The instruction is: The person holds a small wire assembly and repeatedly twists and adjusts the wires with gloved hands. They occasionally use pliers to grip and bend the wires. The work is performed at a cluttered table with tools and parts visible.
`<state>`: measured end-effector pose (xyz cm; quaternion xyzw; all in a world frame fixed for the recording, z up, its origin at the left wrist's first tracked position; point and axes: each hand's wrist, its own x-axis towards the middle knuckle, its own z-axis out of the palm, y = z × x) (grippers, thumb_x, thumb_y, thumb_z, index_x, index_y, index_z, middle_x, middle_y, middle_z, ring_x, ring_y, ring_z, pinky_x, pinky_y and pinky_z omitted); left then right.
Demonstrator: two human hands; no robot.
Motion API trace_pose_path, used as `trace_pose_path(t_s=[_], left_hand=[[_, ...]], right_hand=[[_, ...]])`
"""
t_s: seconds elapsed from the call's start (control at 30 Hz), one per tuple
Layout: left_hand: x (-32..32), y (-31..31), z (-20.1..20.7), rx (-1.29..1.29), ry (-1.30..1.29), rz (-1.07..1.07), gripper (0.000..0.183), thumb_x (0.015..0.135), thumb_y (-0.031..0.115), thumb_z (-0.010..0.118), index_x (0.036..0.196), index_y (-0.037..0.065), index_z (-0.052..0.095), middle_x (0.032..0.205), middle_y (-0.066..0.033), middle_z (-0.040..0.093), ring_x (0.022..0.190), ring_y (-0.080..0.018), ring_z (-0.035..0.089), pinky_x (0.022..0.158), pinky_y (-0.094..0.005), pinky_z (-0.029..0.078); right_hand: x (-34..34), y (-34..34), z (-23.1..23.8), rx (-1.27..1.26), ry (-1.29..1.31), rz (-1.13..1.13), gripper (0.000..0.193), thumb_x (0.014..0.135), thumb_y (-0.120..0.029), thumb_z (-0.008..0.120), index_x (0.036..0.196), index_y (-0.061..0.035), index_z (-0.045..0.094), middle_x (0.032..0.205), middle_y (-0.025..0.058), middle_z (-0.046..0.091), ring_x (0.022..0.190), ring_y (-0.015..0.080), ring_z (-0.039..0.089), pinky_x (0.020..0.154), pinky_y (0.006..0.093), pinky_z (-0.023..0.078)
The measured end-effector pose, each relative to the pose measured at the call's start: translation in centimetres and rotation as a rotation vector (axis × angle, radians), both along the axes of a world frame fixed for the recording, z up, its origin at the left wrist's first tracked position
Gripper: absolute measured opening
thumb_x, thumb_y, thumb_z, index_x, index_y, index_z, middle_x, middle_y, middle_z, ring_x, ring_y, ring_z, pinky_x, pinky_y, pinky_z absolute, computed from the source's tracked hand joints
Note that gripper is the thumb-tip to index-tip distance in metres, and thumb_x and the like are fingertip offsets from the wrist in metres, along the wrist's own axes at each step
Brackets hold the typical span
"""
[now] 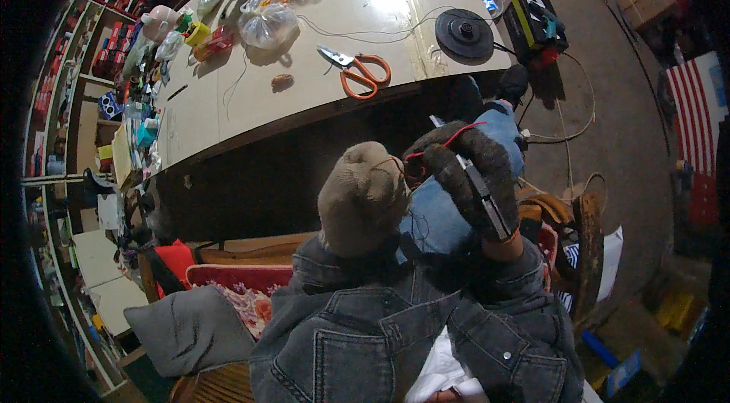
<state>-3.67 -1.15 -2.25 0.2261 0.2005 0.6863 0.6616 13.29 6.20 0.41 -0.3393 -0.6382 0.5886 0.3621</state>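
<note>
My left hand (pixel 363 194), in a tan knitted glove, is closed in a fist above my lap. A thin red wire (pixel 465 128) runs from its finger side across to my right hand (pixel 468 175), which wears a dark grey glove. My right fingers are bent round the wire and also hold a slim silver metal tool (pixel 484 196) lying along the palm; its kind is not clear. Fine dark strands (pixel 419 226) dangle between the hands over the blue jeans (pixel 435 209). The left fingertips are partly hidden.
Orange-handled scissors (pixel 357 72) lie partly open on the table (pixel 304 103) ahead. Near them are a black round disc (pixel 464 34), a knotted plastic bag (pixel 268 20) and a loose thin wire (pixel 365 38). A black-and-yellow box (pixel 536 23) stands right; stocked shelves (pixel 72 110) line the left.
</note>
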Motion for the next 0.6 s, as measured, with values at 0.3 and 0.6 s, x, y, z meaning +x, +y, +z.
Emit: trace_pose_path(t_s=[0.3,0.6], left_hand=[[-0.1,-0.1,3.0,-0.273,0.309,0.071,0.013,0.086,0.019,0.061,0.083,0.007,0.065,0.066,0.0007,0.055,0.054,-0.0093,0.049,0.052,-0.0231,0.037],[0.0,-0.1,4.3,-0.219,0.854,0.283,0.024,0.083,0.013,0.071,0.103,0.000,0.070,0.094,-0.0091,0.068,0.089,-0.0221,0.067,0.076,-0.0355,0.053]], right_hand=[[-0.7,-0.5,0.4,0.251,-0.023,-0.003,0.025,0.088,-0.015,0.079,0.108,-0.0032,0.070,0.092,0.0129,0.072,0.078,0.0215,0.072,0.069,0.0338,0.057],[0.0,-0.8,0.3,0.353,-0.116,-0.055,0.017,0.088,-0.016,0.077,0.099,-0.0032,0.074,0.090,0.0124,0.074,0.079,0.0245,0.073,0.069,0.0346,0.056]])
